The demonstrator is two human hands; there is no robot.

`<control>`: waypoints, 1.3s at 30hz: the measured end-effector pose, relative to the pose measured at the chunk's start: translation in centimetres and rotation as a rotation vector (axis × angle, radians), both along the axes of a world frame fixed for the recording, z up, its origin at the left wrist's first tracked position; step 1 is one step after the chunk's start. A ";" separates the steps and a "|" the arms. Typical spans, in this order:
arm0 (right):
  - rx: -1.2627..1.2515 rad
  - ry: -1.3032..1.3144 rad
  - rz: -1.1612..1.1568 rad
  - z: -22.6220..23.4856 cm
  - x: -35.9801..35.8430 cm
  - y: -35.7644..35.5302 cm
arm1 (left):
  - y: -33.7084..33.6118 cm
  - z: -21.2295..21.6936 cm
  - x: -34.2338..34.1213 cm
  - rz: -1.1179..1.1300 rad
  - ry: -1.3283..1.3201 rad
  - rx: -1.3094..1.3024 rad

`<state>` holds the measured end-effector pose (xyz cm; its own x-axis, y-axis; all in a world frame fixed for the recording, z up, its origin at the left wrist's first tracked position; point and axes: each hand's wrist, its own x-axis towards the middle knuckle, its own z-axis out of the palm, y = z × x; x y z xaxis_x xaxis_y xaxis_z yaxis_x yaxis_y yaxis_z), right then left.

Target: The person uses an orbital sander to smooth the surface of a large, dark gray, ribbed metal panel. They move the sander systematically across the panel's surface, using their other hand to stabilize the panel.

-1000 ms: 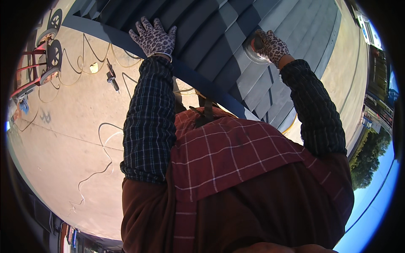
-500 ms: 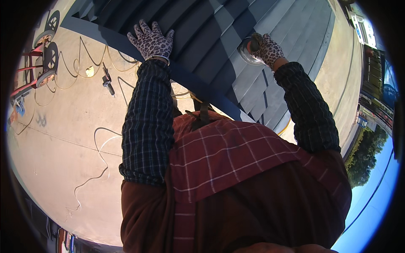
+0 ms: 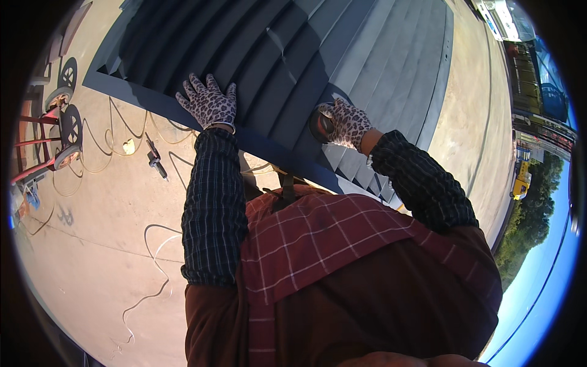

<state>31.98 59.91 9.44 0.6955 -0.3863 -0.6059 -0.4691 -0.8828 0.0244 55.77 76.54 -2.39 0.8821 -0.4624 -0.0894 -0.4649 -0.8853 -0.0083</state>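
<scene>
Before me lies a large dark grey panel (image 3: 269, 73) with overlapping slats, partly in my shadow. My left hand (image 3: 210, 103), in a leopard-print glove, rests flat with spread fingers on its slats near the close edge. My right hand (image 3: 350, 124), gloved alike, is closed around a round, dark hand-held thing with a reddish-orange part (image 3: 320, 125). This sits against the slats near the middle of the panel. My hand covers part of it, so its exact kind cannot be made out.
On the concrete floor (image 3: 104, 244) at left lie a thin looping hose (image 3: 166, 276), a dark hand tool (image 3: 157, 164) and a small yellow piece (image 3: 128, 147). A red-framed cart with black wheels (image 3: 71, 131) stands at far left. A yellow vehicle (image 3: 521, 180) shows far right.
My right hand has moved left and nearer to me across the slats with the round thing. My left hand stays flat on the panel; the view has shifted somewhat.
</scene>
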 end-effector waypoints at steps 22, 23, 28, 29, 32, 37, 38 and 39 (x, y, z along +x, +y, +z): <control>-0.128 -0.169 -0.339 -1.0 3.8 -18.1 | -0.3 1.0 -0.3 -0.013 0.010 -0.025; -0.135 -0.189 -0.363 -1.3 3.9 -18.9 | -0.4 1.0 -0.3 -0.014 0.014 -0.037; -0.169 -0.165 -0.389 -0.4 5.0 -21.8 | -0.2 1.3 -0.4 -0.006 0.010 0.009; -0.189 -0.169 -0.376 -0.9 5.0 -22.6 | -0.3 1.4 -0.5 -0.009 0.007 0.017; -0.245 -0.175 -0.358 -3.0 4.9 -26.1 | -0.5 1.8 -0.6 -0.034 -0.012 0.008; -0.271 -0.247 -0.415 -2.3 5.8 -26.2 | 0.2 0.4 -0.1 -0.046 -0.064 -0.006; -0.252 -0.274 -0.406 -3.0 5.4 -27.0 | 0.3 0.3 -0.1 -0.052 -0.063 -0.001; -0.234 -0.304 -0.391 -2.9 5.5 -27.1 | 0.3 0.4 -0.1 -0.051 -0.065 0.002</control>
<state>37.47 32.82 6.59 0.6036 -0.7514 -0.2666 -0.7775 -0.6287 0.0116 55.68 76.85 -1.99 0.8615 -0.5066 -0.0337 -0.5077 -0.8606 -0.0411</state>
